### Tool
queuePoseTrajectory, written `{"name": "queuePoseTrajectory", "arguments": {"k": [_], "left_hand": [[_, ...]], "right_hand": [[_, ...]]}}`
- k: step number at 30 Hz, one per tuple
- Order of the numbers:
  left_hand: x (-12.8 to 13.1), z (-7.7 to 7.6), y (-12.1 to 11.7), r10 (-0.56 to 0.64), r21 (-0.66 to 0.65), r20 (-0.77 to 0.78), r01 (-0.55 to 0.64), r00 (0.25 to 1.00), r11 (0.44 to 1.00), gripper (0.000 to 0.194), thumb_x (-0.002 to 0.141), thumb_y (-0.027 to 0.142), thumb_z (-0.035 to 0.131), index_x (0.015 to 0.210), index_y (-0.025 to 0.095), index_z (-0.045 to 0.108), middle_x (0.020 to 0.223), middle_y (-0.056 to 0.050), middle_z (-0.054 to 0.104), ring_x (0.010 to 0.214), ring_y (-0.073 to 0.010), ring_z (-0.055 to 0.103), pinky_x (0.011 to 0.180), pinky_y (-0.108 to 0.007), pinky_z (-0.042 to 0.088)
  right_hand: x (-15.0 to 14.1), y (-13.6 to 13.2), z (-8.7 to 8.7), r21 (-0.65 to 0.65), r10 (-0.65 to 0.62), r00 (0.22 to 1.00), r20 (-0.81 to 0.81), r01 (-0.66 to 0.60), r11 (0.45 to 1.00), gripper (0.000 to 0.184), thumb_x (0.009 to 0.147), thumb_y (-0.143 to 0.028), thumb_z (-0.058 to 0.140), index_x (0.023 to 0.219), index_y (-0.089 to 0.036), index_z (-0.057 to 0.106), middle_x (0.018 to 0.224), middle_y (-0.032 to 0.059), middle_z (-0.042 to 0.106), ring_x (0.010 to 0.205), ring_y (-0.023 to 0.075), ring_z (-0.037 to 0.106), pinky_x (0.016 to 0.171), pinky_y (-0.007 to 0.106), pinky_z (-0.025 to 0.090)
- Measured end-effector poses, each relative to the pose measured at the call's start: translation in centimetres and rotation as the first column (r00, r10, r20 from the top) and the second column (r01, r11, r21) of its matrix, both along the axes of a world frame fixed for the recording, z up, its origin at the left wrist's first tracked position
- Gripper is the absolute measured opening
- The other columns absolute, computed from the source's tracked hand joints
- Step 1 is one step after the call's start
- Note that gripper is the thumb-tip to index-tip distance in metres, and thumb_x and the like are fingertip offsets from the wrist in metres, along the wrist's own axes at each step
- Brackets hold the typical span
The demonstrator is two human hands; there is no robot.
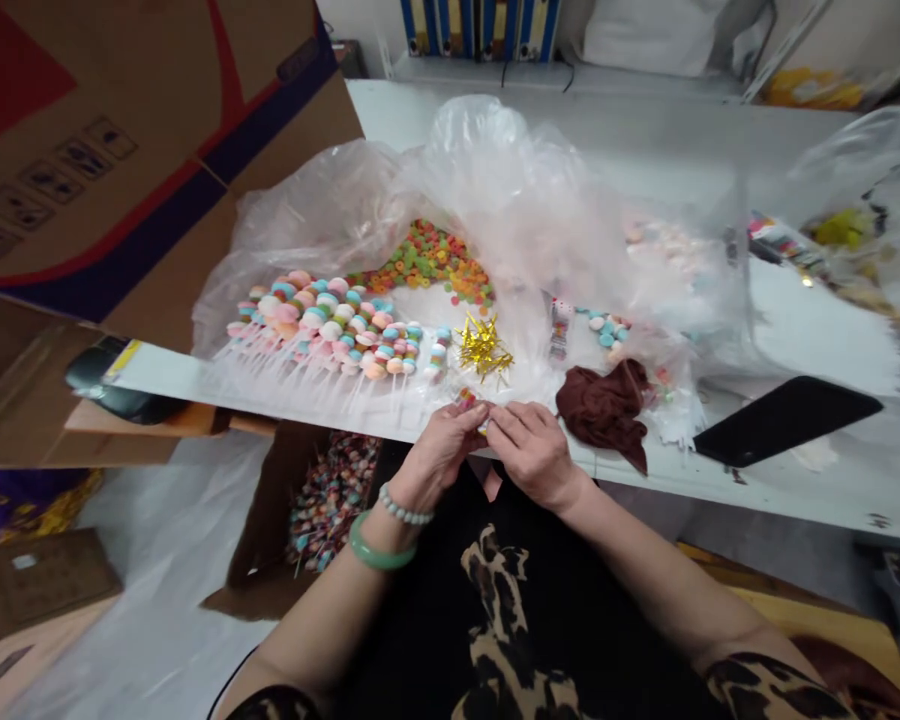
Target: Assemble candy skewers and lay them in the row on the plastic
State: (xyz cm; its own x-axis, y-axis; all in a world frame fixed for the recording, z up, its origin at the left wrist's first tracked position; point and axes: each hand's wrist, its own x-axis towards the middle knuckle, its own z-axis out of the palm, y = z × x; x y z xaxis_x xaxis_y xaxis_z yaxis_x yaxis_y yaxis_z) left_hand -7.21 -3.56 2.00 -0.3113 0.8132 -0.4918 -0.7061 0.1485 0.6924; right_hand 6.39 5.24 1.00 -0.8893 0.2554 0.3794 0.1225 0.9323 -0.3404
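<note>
My left hand [451,440] and my right hand [532,450] meet at the front edge of the white table. Between my pinched fingers is a small printed wrapper [466,398] with red and yellow on it; my fingers hide most of it, and what it holds does not show. Just behind my hands lies a pile of gold twist ties [483,346]. One candy skewer [438,352] rests left of the ties, beside a row of candy skewers [322,320] on white sticks. A crumpled brown cloth [606,405] lies right of my right hand.
Orange and green candy rings [435,262] are heaped by a large clear plastic bag [525,200]. A black phone [791,420] lies on the right. A big carton [120,130] stands at the left; below the edge, an open box [262,530] holds many wrapped candies.
</note>
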Motion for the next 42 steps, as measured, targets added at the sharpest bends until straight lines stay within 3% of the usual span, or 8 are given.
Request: {"name": "queuePoseTrajectory", "arguments": {"k": [3, 6, 9, 16, 21, 28, 36, 42], "left_hand": [[-0.7, -1.0, -0.4, 0.182, -0.039, -0.019, -0.182, 0.983, 0.983, 0.035, 0.057, 0.034, 0.088, 0.074, 0.012, 0.068, 0.074, -0.003, 0.066, 0.064, -0.0124, 0.061, 0.058, -0.023, 0.05], [-1.1, -1.7, -1.3, 0.234, -0.058, -0.065, -0.238, 0.97, 0.97, 0.033, 0.058, 0.033, 0.087, 0.072, 0.01, 0.069, 0.069, -0.003, 0.065, 0.06, -0.0104, 0.058, 0.057, -0.021, 0.047], [-1.1, -1.9, -1.8, 0.277, -0.034, -0.068, -0.28, 0.958, 0.959, 0.031, 0.059, 0.032, 0.087, 0.071, 0.009, 0.069, 0.065, -0.001, 0.064, 0.056, -0.0076, 0.054, 0.054, -0.02, 0.042], [-2.5, -2.1, -3.1, 0.436, -0.044, -0.065, -0.439, 0.897, 0.897, 0.032, 0.061, 0.035, 0.084, 0.074, 0.01, 0.069, 0.07, -0.002, 0.067, 0.054, -0.0093, 0.059, 0.06, -0.024, 0.047], [-3.0, -2.7, -3.1, 0.557, 0.005, 0.044, -0.558, 0.829, 0.83, 0.024, 0.06, 0.024, 0.084, 0.066, 0.011, 0.065, 0.064, 0.0, 0.065, 0.057, -0.0079, 0.058, 0.06, -0.02, 0.046], [-5.6, -2.4, -3.7, 0.508, -0.052, 0.141, -0.506, 0.85, 0.861, 0.024, 0.071, 0.031, 0.079, 0.079, 0.011, 0.068, 0.069, -0.002, 0.066, 0.059, -0.0111, 0.06, 0.059, -0.024, 0.05], [-5.8, -3.1, -3.1, 0.683, 0.019, 0.133, -0.691, 0.718, 0.723, 0.019, 0.07, 0.017, 0.076, 0.063, 0.014, 0.059, 0.058, 0.004, 0.059, 0.053, -0.0064, 0.054, 0.057, -0.019, 0.044], [-6.6, -2.1, -3.7, 0.628, -0.086, 0.218, -0.626, 0.747, 0.775, 0.021, 0.085, 0.037, 0.065, 0.081, 0.016, 0.065, 0.075, -0.004, 0.069, 0.064, -0.0134, 0.064, 0.061, -0.026, 0.051]], "right_hand": [[-0.9, -0.6, -0.7, -0.34, -0.131, 0.989, -0.075, 0.098, 0.935, 0.025, 0.089, -0.017, 0.048, 0.106, -0.021, 0.065, 0.125, 0.0124, 0.063, 0.116, 0.0252, 0.054, 0.095, 0.041, 0.044], [-2.1, -0.8, -0.8, -0.736, -0.279, 0.96, 0.014, 0.199, 0.647, 0.029, 0.085, -0.027, 0.053, 0.112, -0.021, 0.06, 0.112, 0.009, 0.066, 0.1, 0.0223, 0.06, 0.081, 0.035, 0.049], [-3.6, -1.6, -0.8, -0.856, -0.281, 0.945, 0.164, 0.278, 0.435, 0.021, 0.079, -0.036, 0.06, 0.093, -0.021, 0.061, 0.082, 0.0002, 0.063, 0.074, 0.0165, 0.057, 0.069, 0.029, 0.046], [-5.6, -2.4, -1.0, -0.905, -0.119, 0.944, 0.307, 0.328, 0.271, 0.016, 0.072, -0.035, 0.058, 0.067, -0.021, 0.054, 0.058, -0.005, 0.048, 0.057, 0.0125, 0.045, 0.055, 0.025, 0.035], [-7.3, -2.9, -1.0, -0.928, -0.156, 0.968, 0.198, 0.237, 0.288, 0.019, 0.069, -0.036, 0.066, 0.068, -0.02, 0.056, 0.06, -0.0058, 0.048, 0.059, 0.011, 0.044, 0.056, 0.022, 0.036], [-8.2, -2.9, -1.2, -0.959, -0.098, 0.956, 0.275, 0.28, 0.037, 0.035, 0.069, -0.047, 0.068, 0.059, -0.021, 0.047, 0.047, -0.0071, 0.044, 0.039, 0.0077, 0.038, 0.041, 0.022, 0.027], [-8.9, -3.1, -1.2, -0.966, -0.165, 0.968, 0.191, 0.215, 0.142, 0.018, 0.063, -0.031, 0.07, 0.063, -0.019, 0.056, 0.054, -0.0064, 0.052, 0.051, 0.0084, 0.045, 0.052, 0.022, 0.035], [-8.6, -3.0, -1.7, -0.938, -0.146, 0.955, 0.258, 0.284, 0.199, 0.019, 0.071, -0.037, 0.063, 0.064, -0.02, 0.056, 0.052, -0.0054, 0.054, 0.047, 0.0104, 0.046, 0.049, 0.023, 0.036]]}}
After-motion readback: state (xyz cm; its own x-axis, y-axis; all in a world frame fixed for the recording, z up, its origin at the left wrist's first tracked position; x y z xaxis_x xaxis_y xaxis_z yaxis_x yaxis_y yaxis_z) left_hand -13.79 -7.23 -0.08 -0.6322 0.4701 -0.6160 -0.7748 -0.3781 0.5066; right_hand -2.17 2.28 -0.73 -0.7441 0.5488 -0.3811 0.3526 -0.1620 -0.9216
